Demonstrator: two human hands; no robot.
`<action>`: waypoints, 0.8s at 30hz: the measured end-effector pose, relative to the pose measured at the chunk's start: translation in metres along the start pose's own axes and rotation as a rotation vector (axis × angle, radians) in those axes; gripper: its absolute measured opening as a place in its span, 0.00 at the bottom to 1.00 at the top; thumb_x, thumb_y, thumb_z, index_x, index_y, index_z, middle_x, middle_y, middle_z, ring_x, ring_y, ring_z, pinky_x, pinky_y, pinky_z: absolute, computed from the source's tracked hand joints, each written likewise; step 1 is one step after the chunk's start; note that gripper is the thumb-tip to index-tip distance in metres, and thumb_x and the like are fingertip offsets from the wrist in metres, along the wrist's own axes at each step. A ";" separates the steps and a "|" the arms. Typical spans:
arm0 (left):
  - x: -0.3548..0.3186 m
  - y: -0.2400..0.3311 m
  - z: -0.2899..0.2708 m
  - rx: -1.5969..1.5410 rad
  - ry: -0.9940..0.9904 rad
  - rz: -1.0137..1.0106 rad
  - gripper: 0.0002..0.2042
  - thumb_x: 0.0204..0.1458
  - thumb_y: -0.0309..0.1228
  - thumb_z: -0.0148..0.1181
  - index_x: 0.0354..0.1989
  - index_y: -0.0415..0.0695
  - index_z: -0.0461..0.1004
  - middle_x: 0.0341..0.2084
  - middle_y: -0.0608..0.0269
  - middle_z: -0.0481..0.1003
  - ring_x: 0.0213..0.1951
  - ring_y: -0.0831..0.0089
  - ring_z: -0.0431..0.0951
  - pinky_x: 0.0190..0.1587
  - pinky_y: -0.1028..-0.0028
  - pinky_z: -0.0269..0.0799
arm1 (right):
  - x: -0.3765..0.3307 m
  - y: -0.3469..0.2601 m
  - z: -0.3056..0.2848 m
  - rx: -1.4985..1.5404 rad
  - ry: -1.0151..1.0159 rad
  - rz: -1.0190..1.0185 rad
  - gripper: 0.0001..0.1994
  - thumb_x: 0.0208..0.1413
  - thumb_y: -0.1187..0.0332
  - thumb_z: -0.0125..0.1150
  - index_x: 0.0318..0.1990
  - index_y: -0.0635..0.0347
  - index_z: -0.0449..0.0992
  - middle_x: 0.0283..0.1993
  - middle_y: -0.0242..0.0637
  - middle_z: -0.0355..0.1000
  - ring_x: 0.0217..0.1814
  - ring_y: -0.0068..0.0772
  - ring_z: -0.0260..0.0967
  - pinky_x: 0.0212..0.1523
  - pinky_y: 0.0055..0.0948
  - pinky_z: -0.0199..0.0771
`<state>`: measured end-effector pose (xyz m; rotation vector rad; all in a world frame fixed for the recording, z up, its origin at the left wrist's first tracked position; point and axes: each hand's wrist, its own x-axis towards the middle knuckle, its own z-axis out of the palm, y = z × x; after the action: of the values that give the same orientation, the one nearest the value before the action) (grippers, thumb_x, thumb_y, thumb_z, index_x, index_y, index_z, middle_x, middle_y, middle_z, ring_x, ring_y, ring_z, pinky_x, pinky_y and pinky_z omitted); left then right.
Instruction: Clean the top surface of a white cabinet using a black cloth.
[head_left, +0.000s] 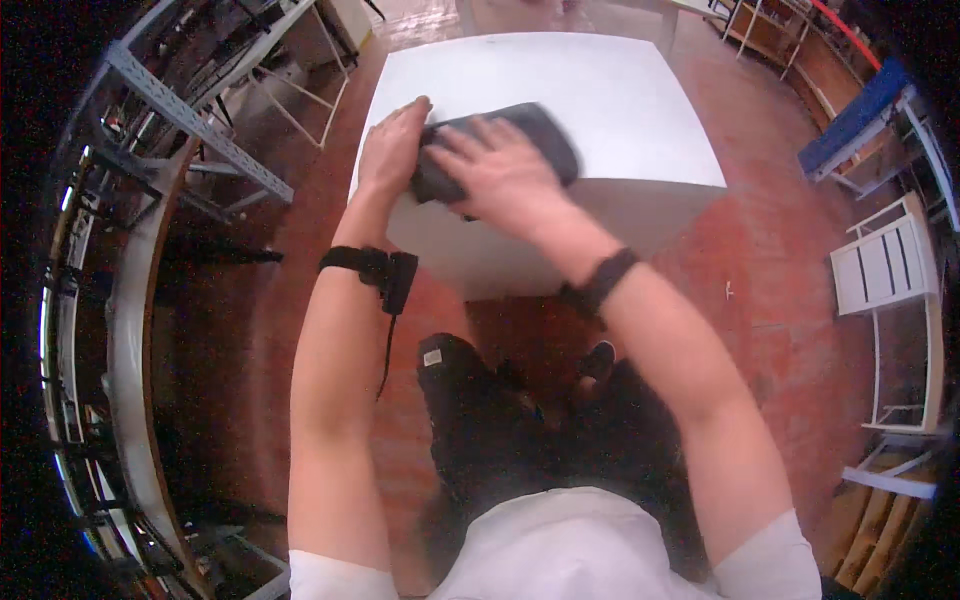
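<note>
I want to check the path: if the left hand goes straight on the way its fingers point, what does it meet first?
The left hand points up the white table along the dark cloth's left edge. Beyond its fingertips, only bare tabletop shows, though depth is uncertain.

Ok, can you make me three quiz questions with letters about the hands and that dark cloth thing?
1. Where does the dark grey folded cloth lie?
A. on the red floor
B. on the white table, near its front left corner
C. on the white chair

2. How many black wristbands show?
A. none
B. one
C. two

3. What is the right hand doing?
A. lying flat on the cloth
B. hanging in the air
C. gripping a table leg

Answers: B, the cloth sits on the tabletop; C, one band on each wrist; A, the palm presses down while the left hand touches the cloth's edge.
</note>
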<state>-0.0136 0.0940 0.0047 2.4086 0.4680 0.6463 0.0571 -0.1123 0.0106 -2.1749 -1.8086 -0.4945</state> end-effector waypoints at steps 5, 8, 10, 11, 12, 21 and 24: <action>-0.002 -0.006 -0.002 -0.183 0.108 -0.196 0.34 0.70 0.58 0.37 0.63 0.40 0.75 0.62 0.42 0.74 0.64 0.47 0.72 0.68 0.59 0.61 | 0.018 -0.009 0.021 -0.010 0.151 -0.079 0.37 0.49 0.57 0.75 0.69 0.48 0.69 0.75 0.37 0.64 0.77 0.51 0.59 0.76 0.48 0.58; -0.006 -0.005 -0.008 -0.105 0.129 -0.206 0.34 0.69 0.58 0.38 0.63 0.40 0.75 0.62 0.44 0.74 0.66 0.48 0.69 0.69 0.59 0.60 | -0.018 0.037 -0.012 0.106 0.052 -0.069 0.40 0.43 0.59 0.80 0.67 0.45 0.71 0.75 0.35 0.64 0.76 0.48 0.60 0.76 0.47 0.60; -0.006 0.007 -0.004 -0.043 0.113 -0.154 0.33 0.70 0.58 0.39 0.62 0.40 0.76 0.62 0.45 0.74 0.67 0.48 0.69 0.69 0.59 0.60 | -0.063 0.088 -0.041 0.078 0.034 0.029 0.44 0.40 0.63 0.82 0.69 0.41 0.69 0.75 0.37 0.64 0.76 0.50 0.60 0.75 0.48 0.61; -0.006 0.022 0.002 -0.019 0.099 -0.126 0.33 0.70 0.57 0.39 0.61 0.40 0.76 0.63 0.46 0.74 0.67 0.49 0.69 0.69 0.59 0.60 | -0.088 0.119 -0.055 0.075 0.028 0.054 0.44 0.37 0.61 0.83 0.69 0.39 0.72 0.74 0.37 0.65 0.75 0.52 0.62 0.74 0.49 0.63; -0.011 0.039 0.008 0.039 0.136 -0.090 0.32 0.70 0.56 0.39 0.59 0.39 0.77 0.62 0.48 0.74 0.67 0.50 0.69 0.69 0.59 0.60 | -0.111 0.148 -0.069 0.095 -0.008 0.070 0.44 0.38 0.62 0.82 0.69 0.40 0.71 0.74 0.38 0.65 0.75 0.52 0.61 0.75 0.49 0.61; -0.008 0.012 -0.003 -0.363 0.099 -0.274 0.38 0.68 0.64 0.38 0.64 0.41 0.75 0.65 0.48 0.73 0.70 0.58 0.67 0.72 0.67 0.55 | -0.128 0.136 -0.064 -0.159 0.030 0.098 0.45 0.41 0.60 0.80 0.71 0.37 0.67 0.74 0.35 0.64 0.75 0.49 0.61 0.74 0.50 0.63; -0.017 0.017 0.001 -0.499 0.113 -0.256 0.40 0.67 0.65 0.37 0.64 0.40 0.76 0.65 0.51 0.73 0.70 0.59 0.67 0.73 0.65 0.52 | -0.089 0.075 -0.026 -0.140 0.115 0.086 0.42 0.40 0.60 0.81 0.68 0.40 0.70 0.72 0.32 0.66 0.76 0.46 0.61 0.73 0.47 0.63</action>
<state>-0.0245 0.0727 0.0091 1.8160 0.5735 0.6912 0.1139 -0.2162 -0.0029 -2.2528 -1.6590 -0.7309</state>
